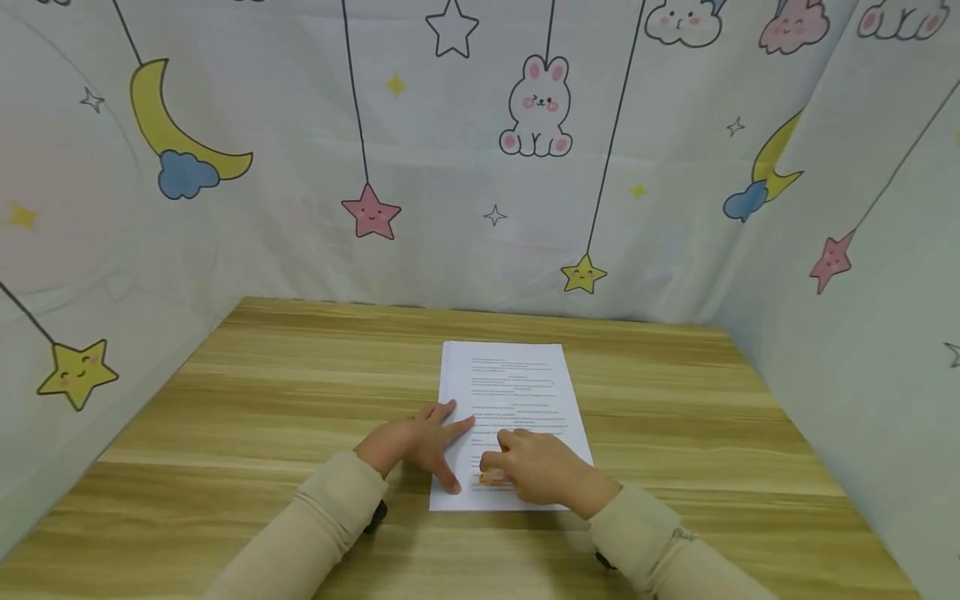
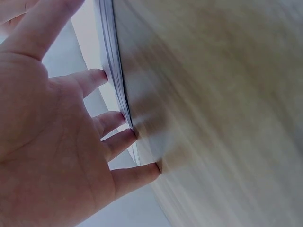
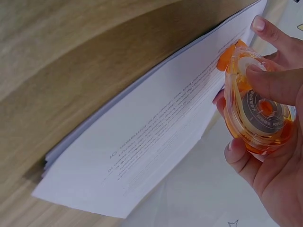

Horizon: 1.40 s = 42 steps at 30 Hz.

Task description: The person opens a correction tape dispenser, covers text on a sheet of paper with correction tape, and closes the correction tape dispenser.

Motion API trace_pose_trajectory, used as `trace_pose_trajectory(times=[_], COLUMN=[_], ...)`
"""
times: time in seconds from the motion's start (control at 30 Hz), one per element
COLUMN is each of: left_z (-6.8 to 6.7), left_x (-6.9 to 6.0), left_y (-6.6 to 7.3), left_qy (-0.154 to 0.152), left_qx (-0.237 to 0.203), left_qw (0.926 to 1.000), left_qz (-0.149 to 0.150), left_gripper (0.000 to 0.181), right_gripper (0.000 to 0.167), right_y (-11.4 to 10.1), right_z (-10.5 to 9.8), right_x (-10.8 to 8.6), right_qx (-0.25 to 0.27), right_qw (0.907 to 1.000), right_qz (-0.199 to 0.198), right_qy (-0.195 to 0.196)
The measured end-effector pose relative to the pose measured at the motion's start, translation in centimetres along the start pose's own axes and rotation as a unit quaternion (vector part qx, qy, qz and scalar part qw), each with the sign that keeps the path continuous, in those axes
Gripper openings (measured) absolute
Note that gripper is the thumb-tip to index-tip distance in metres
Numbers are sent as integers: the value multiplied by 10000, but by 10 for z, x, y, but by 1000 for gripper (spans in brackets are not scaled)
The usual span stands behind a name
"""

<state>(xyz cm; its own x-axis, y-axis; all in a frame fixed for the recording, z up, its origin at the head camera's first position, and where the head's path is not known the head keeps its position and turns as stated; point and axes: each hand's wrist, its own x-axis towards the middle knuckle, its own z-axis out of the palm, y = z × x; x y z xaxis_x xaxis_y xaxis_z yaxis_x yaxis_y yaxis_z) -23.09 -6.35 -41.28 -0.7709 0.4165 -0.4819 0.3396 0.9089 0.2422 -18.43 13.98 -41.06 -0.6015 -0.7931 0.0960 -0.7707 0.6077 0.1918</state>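
Note:
A stack of printed white paper sheets point(image 1: 459, 375) lies on the wooden table. My left hand point(image 1: 426, 443) rests at the stack's left side with its fingers spread; in the left wrist view, some fingertips point(image 2: 124, 182) reach the sheets' edge and the table beside it. My right hand point(image 1: 546, 468) holds a clear and orange correction tape dispenser point(image 3: 262, 113) over the lower part of the top sheet. The thumb lies on the dispenser's casing, and its orange tip is down at the printed lines. Whether the tip touches the paper is hard to tell.
Wood-grain tabletop point(image 1: 300, 375) surrounds the paper on every side. White cloth point(image 1: 465, 142) printed with stars, moons, clouds and rabbits hangs behind the table and along both sides.

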Motion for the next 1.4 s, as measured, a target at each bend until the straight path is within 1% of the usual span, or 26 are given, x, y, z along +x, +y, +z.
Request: trace_pose_trajectory(times=[0.13,0.23,0.47,0.6,0.77,0.83,0.9,1.0,1.07,1.13,1.23,1.33,1.4], left_z=[0,0,-1,-2,-1,-1,0,0,-1,-1,-1,-1,-1], left_x=[0,0,0,0,1,1,1,0,0,0,0,0,0], left_y=[1,1,2,3,4,4,4,2,2,2,2,2,3], left_qy=[-45,-53,-36,-51,-57,-44,-27,0,25,25,21,12,24], left_qx=[-9,22,69,76,30,15,27,2,-6,-53,-48,-23,0], left_qw=[10000,10000,10000,10000,10000,10000,10000,10000,9999,9999,9999,9999,9999], left_qz=[-25,-31,6,2,14,11,33,70,128,147,142,107,101], left_gripper=[99,99,98,98,98,98,98,98,98,98,98,99,99], right_gripper=[13,12,13,12,13,13,16,25,27,27,27,28,30], right_y=[5,9,18,23,28,31,34,40,44,47,51,52,51], right_z=[0,0,1,2,3,6,9,10,8,6,6,8,8], right_x=[-6,-12,-26,-36,-45,-47,-49,-53,-58,-62,-68,-72,-74], right_qx=[57,100,125,61,17,272,597,1219,1395,1465,1381,1228,1102], right_qw=[9999,9998,9996,9997,9997,9991,9970,9892,9848,9822,9824,9848,9867], right_qz=[72,135,240,156,153,251,325,570,689,834,915,866,758], right_qy=[-106,-108,0,152,209,216,362,581,774,824,860,875,919])
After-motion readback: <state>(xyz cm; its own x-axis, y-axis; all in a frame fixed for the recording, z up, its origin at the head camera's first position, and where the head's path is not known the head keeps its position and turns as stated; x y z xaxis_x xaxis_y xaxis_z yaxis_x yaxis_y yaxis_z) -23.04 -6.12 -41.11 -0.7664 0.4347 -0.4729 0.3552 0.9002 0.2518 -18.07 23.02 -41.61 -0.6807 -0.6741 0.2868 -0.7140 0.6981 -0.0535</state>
